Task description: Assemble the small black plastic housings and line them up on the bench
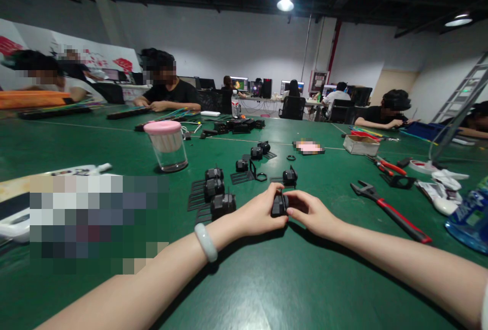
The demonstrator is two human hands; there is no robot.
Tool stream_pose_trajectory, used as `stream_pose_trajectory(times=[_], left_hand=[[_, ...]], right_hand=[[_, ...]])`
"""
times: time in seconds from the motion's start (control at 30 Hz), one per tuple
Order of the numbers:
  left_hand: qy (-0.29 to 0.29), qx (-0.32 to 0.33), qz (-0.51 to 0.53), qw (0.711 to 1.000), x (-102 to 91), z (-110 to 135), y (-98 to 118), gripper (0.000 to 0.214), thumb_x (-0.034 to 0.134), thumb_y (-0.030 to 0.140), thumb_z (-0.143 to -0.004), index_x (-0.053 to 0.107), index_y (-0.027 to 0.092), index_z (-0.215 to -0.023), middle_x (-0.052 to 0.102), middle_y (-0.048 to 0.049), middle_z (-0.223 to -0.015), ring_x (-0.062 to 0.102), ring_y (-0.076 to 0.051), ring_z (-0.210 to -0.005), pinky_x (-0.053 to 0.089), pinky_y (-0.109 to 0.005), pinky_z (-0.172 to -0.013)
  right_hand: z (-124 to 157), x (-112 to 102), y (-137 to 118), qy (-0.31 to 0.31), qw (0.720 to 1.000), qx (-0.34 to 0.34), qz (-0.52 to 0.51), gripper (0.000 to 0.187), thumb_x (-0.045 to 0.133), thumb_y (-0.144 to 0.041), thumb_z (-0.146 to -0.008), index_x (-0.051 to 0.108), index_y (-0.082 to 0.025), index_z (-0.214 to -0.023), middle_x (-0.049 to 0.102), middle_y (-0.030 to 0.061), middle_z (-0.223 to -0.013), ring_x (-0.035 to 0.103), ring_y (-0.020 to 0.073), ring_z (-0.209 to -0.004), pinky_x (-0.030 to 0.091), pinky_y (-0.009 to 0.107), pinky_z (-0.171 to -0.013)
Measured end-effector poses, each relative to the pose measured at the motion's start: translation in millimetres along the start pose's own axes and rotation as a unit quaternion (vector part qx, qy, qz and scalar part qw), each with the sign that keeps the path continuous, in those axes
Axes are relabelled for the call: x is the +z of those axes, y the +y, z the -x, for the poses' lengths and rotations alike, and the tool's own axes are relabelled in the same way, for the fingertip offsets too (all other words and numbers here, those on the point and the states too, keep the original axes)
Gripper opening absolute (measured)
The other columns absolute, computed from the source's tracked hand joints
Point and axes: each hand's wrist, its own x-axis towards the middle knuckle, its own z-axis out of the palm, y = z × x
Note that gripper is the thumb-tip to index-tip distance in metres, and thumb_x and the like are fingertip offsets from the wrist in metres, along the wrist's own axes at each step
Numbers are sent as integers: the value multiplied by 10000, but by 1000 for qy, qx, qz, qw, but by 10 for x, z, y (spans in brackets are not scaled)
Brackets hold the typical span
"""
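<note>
Between my two hands is a small black plastic part (pixel 279 206) with a blocky body, held just above the table. My left hand (pixel 263 211) wraps round its left side, and a pale bangle (pixel 206 242) sits on that wrist. Thumb and fingers of my right hand (pixel 310 213) pinch its right side. Just beyond my hands stands a similar black part (pixel 290 176) with a slotted plate. To the left, several more such black parts (pixel 214 187) are lined up, and a loose black ring (pixel 261 177) lies flat near them.
An adjustable wrench (pixel 392 213) with red-black handle lies at right, near pliers (pixel 389 166), a small box (pixel 361 144) and a blue bottle (pixel 470 215). At left stands a glass jar (pixel 168 154) with a pink lid. Other people sit across the green table (pixel 251 289).
</note>
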Motion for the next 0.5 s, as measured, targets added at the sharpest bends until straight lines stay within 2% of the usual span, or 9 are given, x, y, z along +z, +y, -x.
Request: stream_pose_trajectory(times=[0.5], left_hand=[[-2, 12, -15, 1000, -1, 3, -14, 550, 510, 296, -642, 293, 180, -1133, 511, -49, -906, 523, -170, -739, 414, -268, -639]], right_hand=[[0, 0, 32, 13, 1000, 23, 9, 291, 506, -214, -725, 505, -188, -1015, 548, 53, -986, 521, 161, -909, 402, 329, -842]])
